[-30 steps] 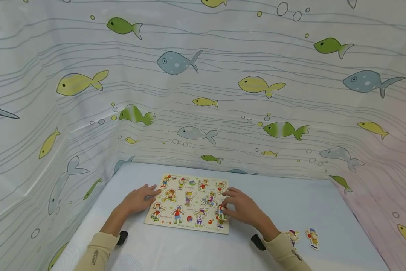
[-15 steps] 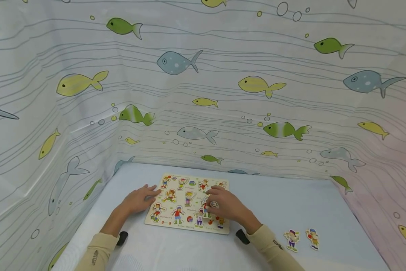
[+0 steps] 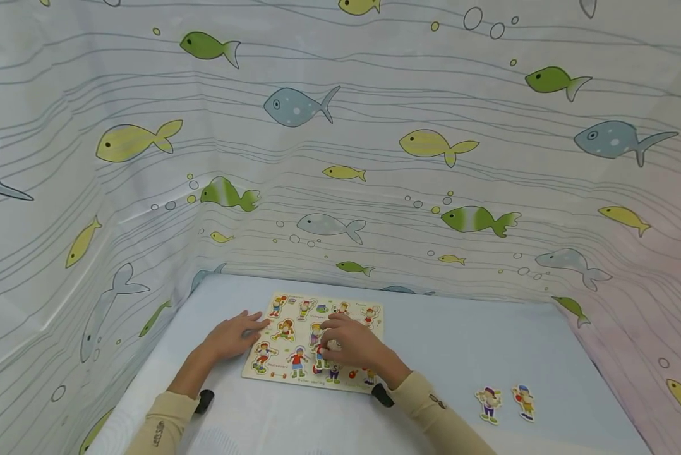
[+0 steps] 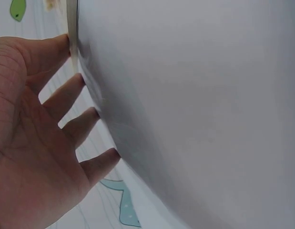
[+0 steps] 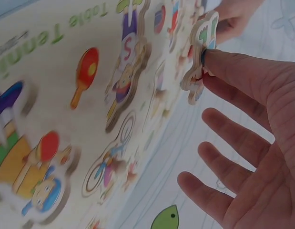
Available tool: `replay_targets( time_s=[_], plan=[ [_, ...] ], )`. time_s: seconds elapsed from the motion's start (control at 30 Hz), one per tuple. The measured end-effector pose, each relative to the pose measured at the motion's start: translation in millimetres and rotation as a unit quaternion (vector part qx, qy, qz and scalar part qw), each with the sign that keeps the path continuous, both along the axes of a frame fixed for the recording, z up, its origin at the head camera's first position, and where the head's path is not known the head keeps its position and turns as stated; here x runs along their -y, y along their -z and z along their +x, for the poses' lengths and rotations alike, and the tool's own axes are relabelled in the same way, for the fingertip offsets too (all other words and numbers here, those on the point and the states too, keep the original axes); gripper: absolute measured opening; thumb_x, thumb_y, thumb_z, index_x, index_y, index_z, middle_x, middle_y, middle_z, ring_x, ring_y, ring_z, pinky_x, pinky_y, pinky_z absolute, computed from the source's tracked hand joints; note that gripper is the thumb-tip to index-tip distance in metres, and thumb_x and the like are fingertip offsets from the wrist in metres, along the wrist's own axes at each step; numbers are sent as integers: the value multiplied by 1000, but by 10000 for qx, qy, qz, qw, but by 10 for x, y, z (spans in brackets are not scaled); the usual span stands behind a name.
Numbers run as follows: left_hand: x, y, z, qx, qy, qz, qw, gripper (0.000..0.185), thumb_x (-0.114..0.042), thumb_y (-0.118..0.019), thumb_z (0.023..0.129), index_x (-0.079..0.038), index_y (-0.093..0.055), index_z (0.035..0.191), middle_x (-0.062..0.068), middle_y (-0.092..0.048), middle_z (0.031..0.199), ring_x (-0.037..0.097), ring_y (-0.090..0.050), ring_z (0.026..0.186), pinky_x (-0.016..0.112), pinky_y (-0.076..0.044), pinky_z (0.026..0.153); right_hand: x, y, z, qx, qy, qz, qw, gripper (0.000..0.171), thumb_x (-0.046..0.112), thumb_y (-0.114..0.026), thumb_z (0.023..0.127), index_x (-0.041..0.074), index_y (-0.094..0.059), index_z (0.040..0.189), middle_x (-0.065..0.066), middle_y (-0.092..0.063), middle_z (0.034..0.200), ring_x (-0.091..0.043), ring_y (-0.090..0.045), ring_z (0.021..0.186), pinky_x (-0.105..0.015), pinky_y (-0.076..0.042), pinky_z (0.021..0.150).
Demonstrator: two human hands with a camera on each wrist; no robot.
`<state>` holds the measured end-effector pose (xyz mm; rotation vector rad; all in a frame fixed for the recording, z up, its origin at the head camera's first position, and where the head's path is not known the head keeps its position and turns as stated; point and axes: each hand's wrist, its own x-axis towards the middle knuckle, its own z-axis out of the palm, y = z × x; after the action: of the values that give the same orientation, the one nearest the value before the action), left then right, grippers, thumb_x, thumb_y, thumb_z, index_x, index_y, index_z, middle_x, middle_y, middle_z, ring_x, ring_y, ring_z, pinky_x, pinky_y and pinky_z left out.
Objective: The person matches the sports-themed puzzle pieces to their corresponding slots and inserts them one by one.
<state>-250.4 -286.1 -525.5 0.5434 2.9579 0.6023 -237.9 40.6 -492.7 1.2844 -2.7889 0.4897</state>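
A cream wooden puzzle board (image 3: 251,368) with sports figures set into it lies on the table. My right hand (image 3: 354,344) is over its middle and pinches a small wooden puzzle piece (image 3: 321,357) between thumb and index finger. In the right wrist view this puzzle piece (image 5: 204,36) is held apart from the board, its edge turned to the camera; the other fingers are spread. My left hand (image 3: 234,335) rests at the board's left edge, its fingers extended. In the left wrist view the fingertips (image 4: 92,113) touch the pale table surface, index finger at the board's edge.
Two loose figure pieces lie on the table at the right: one in a purple cap (image 3: 489,404), one in a blue cap (image 3: 525,402). A fish-print curtain (image 3: 386,189) rises behind and beside the table (image 3: 443,354).
My right hand has moved left across the board, from its right edge to the middle, still pinching the puzzle piece. The left hand has stayed at the left edge.
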Motion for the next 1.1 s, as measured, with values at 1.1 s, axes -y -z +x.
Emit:
replay_targets(
  time_s=[1.1],
  plan=[
    [36, 58, -51, 30, -15, 32, 10000, 37, -21, -61, 97, -12, -64, 133, 18, -49, 145, 50, -35, 136, 69, -29, 104, 557, 243, -55, -548, -286, 554, 9965, 10, 33, -72, 90, 26, -79, 93, 3, -67, 122, -21, -52, 126, -29, -39, 107]
  ],
)
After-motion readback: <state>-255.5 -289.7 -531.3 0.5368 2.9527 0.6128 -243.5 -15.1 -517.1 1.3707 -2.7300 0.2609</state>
